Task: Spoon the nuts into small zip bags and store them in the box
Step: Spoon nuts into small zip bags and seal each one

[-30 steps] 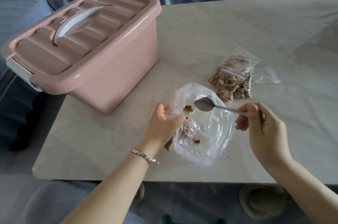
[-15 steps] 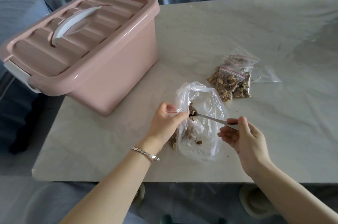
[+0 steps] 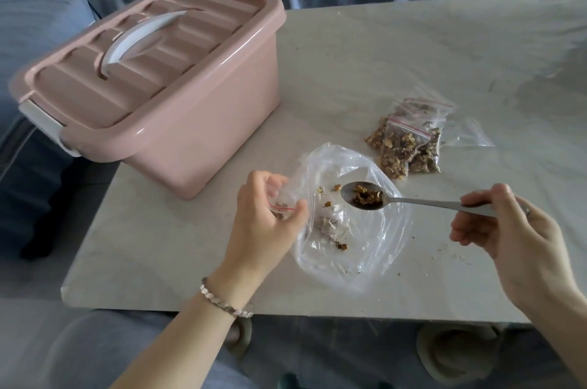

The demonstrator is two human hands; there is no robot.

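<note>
Nuts (image 3: 367, 196) heaped in the bowl of the spoon (image 3: 413, 201). Spoon roughly level over the large clear bag (image 3: 365, 258), bowl pointing left, near the left hand, not touching. Right hand (image 3: 511, 230) at the handle's far end, thumb on top, fingers curled under, pinching the handle. Left hand (image 3: 265, 226) back up, fingers curled round the small zip bag (image 3: 281, 204), red strip showing; can't tell if its mouth is open. Filled zip bags (image 3: 403, 144) piled just beyond on the table (image 3: 381, 55). Pink box (image 3: 197, 128) on the left, lid on.
</note>
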